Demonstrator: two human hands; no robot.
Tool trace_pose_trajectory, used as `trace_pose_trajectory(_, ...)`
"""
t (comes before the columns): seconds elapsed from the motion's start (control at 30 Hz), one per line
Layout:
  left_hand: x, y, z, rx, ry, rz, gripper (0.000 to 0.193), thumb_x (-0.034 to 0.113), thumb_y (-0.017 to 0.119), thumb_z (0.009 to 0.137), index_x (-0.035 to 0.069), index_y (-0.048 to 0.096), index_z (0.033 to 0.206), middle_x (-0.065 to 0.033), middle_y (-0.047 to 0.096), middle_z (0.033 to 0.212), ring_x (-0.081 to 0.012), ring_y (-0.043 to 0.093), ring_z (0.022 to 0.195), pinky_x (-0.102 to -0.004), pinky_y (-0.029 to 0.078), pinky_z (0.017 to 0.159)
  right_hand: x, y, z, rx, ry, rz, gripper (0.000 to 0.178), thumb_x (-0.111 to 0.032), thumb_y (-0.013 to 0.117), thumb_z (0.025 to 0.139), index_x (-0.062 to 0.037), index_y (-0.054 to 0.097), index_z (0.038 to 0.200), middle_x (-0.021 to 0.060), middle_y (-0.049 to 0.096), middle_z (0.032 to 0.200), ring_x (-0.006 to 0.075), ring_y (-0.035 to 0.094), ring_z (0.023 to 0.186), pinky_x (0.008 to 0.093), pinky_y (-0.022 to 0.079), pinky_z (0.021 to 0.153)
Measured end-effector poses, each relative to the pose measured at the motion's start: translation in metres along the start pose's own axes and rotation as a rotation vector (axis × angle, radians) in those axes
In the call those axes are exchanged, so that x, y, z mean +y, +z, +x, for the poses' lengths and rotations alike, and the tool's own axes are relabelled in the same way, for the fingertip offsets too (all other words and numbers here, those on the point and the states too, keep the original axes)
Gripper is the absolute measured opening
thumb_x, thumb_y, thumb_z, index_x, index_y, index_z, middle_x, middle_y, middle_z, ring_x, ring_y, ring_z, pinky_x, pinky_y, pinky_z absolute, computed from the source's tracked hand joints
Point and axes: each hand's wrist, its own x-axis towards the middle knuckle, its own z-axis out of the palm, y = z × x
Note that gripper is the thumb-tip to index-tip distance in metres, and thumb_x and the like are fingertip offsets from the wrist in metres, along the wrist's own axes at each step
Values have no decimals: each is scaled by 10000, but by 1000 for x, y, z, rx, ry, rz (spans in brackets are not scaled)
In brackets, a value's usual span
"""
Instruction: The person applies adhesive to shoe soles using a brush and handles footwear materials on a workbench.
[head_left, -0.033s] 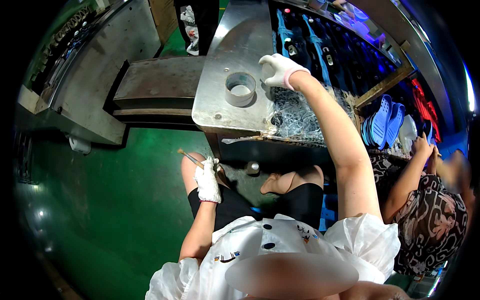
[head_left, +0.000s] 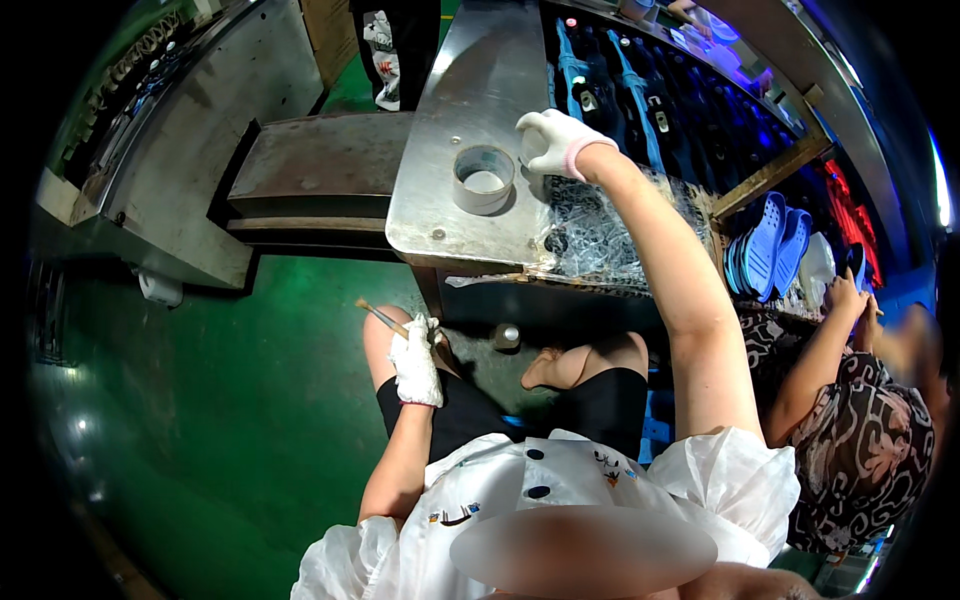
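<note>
The left hand [head_left: 415, 370] grips a brush [head_left: 379, 313]; the right hand [head_left: 560, 142] curls, its hold unclear, just right of a pale-bottomed round tub [head_left: 482, 203] on the tabletop [head_left: 425, 215].

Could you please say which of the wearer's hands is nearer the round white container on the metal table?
Right. The right hand is just up and right of the round white container; the left hand, holding a slim tool, is well below it.

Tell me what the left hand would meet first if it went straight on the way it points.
Probably the metal table, at its near-left corner; depth is unclear, so the left hand might instead pass beneath the tabletop.
</note>
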Motion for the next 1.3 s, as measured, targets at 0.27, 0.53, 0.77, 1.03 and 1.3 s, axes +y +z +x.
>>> trace_pose_trajectory(0.27, -1, -3, 3, 11, -20, -9, 233, 182, 496, 921, -7, 607, 842, -39, 587, 700, -101, 523, 611, -233, 414, 556, -8, 20, 29, -30, -22, 5, 605, -265, 678, 701, -154, 473, 1259, 180, 463, 1246, 344, 499, 1129, 369, 429, 957)
trace_pose_trajectory(0.53, 1, 3, 2, -14, -22, 13, 231, 182, 487, 923, -1, 600, 839, -40, 595, 717, -96, 530, 627, -226, 418, 571, 5, 33, 20, 92, -93, 82, 675, -244, 657, 703, -114, 406, 1316, 200, 379, 1343, 357, 441, 1190, 352, 395, 997)
trace_pose_trajectory(0.77, -12, -6, 7, -32, 17, -7, 198, 170, 498, 924, 4, 595, 876, -30, 598, 762, -91, 534, 658, -236, 435, 607, 48, 15, -44, 456, -94, 46, 464, -202, 533, 776, -65, 506, 1218, 199, 512, 1234, 347, 505, 1124, 374, 423, 955)
trace_pose_trajectory(1.03, -16, -4, 8, -32, 6, 61, 184, 196, 535, 915, 14, 563, 915, -68, 613, 799, -143, 572, 707, -268, 471, 666, 87, 3, -91, 347, 242, -31, 243, -259, 545, 812, -67, 643, 924, 146, 647, 892, 322, 604, 874, 402, 481, 771)
trace_pose_trajectory(1.3, -20, -2, 12, -3, -8, 70, 179, 181, 510, 920, 24, 590, 893, -10, 594, 771, -74, 514, 668, -224, 403, 589, -30, 86, -186, 579, -308, -244, 394, -296, 710, 649, -169, 621, 1010, 1, 583, 1053, 174, 535, 1010, 437, 339, 949)
